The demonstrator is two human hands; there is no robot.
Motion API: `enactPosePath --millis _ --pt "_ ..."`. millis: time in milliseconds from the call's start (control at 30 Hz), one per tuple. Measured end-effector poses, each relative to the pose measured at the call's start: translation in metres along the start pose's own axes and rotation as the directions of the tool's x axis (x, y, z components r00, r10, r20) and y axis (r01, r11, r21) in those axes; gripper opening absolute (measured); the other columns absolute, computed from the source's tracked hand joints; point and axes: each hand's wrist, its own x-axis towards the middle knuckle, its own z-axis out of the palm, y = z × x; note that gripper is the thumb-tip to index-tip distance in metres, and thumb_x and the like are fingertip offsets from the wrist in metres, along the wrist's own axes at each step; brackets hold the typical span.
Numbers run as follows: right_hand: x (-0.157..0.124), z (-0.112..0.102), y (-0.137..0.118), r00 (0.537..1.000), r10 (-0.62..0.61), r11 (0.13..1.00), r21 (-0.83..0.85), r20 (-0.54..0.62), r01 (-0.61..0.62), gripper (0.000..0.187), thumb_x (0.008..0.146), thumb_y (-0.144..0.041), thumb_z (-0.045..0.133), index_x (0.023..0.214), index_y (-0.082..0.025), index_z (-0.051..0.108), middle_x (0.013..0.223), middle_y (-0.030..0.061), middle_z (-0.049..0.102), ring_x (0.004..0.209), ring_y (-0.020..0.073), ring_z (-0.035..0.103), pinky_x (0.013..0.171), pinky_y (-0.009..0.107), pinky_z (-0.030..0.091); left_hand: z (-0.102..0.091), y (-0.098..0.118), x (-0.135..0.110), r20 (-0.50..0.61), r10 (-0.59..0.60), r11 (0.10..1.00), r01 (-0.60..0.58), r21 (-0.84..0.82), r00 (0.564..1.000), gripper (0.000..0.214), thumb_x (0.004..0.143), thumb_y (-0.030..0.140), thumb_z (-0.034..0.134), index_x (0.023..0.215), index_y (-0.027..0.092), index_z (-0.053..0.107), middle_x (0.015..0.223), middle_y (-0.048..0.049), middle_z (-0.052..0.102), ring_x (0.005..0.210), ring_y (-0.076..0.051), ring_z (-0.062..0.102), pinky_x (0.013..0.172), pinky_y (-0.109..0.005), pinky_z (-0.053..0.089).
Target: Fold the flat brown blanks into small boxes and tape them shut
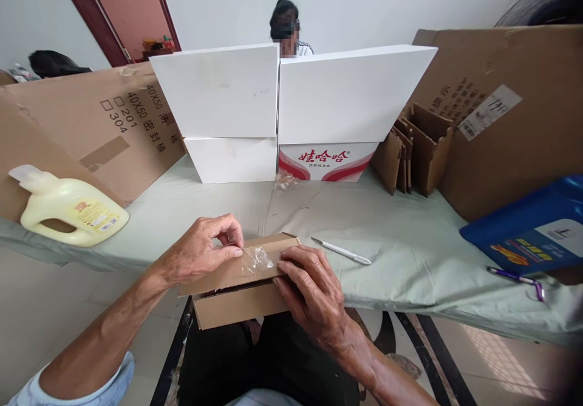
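Note:
A small brown cardboard box (237,299) rests at the near edge of the table, over my lap. My left hand (200,251) lies on its top flap, thumb and fingers pinched on a strip of clear tape (257,260) stuck across the flap. My right hand (310,290) is curled over the box's right end, fingers pressing the flap down beside the tape. A white-handled knife (341,251) lies on the cloth just right of the box, touched by neither hand.
A pale green cloth (410,254) covers the table. A cream detergent bottle (68,208) lies at left, white boxes (291,99) stand behind, folded cartons (412,151) and a big cardboard sheet (514,120) at right, a blue bag (532,230) and purple pen (517,277) near right. A person sits behind the boxes.

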Motion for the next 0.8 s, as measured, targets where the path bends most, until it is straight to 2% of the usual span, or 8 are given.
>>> enactPosePath --millis 133,233,333,400,500,600,700,800 --pt "-0.001 -0.001 -0.001 1.0 -0.002 1.0 -0.003 -0.016 0.002 0.027 0.103 -0.003 0.065 0.124 -0.019 0.064 0.112 0.0134 0.075 0.104 0.0267 0.072 0.088 0.046 0.062 0.001 0.001 -0.002 -0.008 0.004 1.0 -0.004 -0.013 1.0 0.007 0.092 0.02 0.068 0.086 0.022 0.069 0.082 -0.001 0.076 0.078 -0.017 0.071 0.076 -0.031 0.061" --pt "-0.002 -0.001 -0.001 1.0 0.006 1.0 -0.002 -0.009 -0.006 0.025 0.102 -0.002 0.065 0.122 -0.017 0.065 0.113 0.0142 0.075 0.105 0.0263 0.071 0.09 0.045 0.062 0.001 0.0 -0.001 -0.031 -0.039 0.997 0.036 -0.068 0.999 0.004 0.092 0.025 0.073 0.09 0.023 0.07 0.09 -0.0023 0.078 0.083 -0.018 0.072 0.078 -0.032 0.062" --pt "-0.002 -0.001 -0.001 1.0 0.004 1.0 0.005 -0.003 -0.004 0.025 0.102 0.0 0.066 0.121 -0.016 0.065 0.113 0.0142 0.074 0.105 0.0254 0.07 0.09 0.044 0.061 0.002 -0.001 0.002 0.022 -0.096 0.991 0.098 -0.096 0.995 0.016 0.087 0.03 0.081 0.099 0.024 0.073 0.104 -0.0043 0.08 0.091 -0.02 0.075 0.083 -0.035 0.065" --pt "-0.001 -0.001 -0.001 1.0 0.006 1.0 0.009 -0.003 -0.006 0.026 0.102 0.0 0.066 0.122 -0.016 0.065 0.113 0.0141 0.074 0.106 0.0251 0.069 0.091 0.044 0.061 0.003 0.001 0.003 0.057 -0.109 0.988 0.114 -0.102 0.992 0.016 0.087 0.03 0.08 0.1 0.024 0.074 0.106 -0.0048 0.081 0.094 -0.021 0.076 0.087 -0.037 0.066" --pt "0.0 -0.002 0.0 1.0 0.018 1.0 0.012 0.007 -0.018 0.027 0.103 0.0 0.064 0.123 -0.017 0.064 0.115 0.0136 0.073 0.107 0.0247 0.068 0.092 0.044 0.059 0.003 0.005 0.003 -0.014 -0.081 0.973 0.076 -0.217 0.997 0.005 0.093 0.026 0.075 0.095 0.022 0.075 0.099 -0.0058 0.082 0.092 -0.02 0.077 0.087 -0.035 0.067" --pt "0.008 -0.005 0.003 0.998 0.03 0.999 0.016 0.048 -0.031 0.022 0.105 -0.007 0.066 0.124 -0.019 0.064 0.117 0.0128 0.073 0.104 0.0249 0.067 0.089 0.043 0.056 0.001 0.009 0.0 -0.087 -0.066 0.896 0.021 -0.444 0.994 0.007 0.095 0.024 0.078 0.093 0.02 0.073 0.096 -0.0068 0.083 0.091 -0.019 0.08 0.088 -0.035 0.068" --pt "0.023 -0.009 0.01 0.986 0.086 0.996 0.023 0.14 -0.091 0.016 0.108 -0.025 0.071 0.121 -0.02 0.064 0.11 0.0098 0.074 0.095 0.0246 0.065 0.084 0.042 0.049 0.0 0.011 0.0 -0.067 -0.07 0.763 0.01 -0.646 0.995 0.014 0.094 0.026 0.084 0.096 0.017 0.073 0.101 -0.0086 0.084 0.094 -0.021 0.082 0.09 -0.037 0.07" --pt "0.045 -0.012 0.021 0.973 0.155 0.986 0.037 0.171 -0.164 0.02 0.111 -0.038 0.068 0.119 -0.019 0.068 0.099 0.0072 0.073 0.089 0.0234 0.064 0.086 0.042 0.046 0.001 0.008 0.006 -0.03 -0.067 0.68 0.024 -0.733 0.997 0.017 0.094 0.028 0.085 0.1 0.016 0.075 0.106 -0.0093 0.084 0.099 -0.023 0.083 0.093 -0.037 0.07"
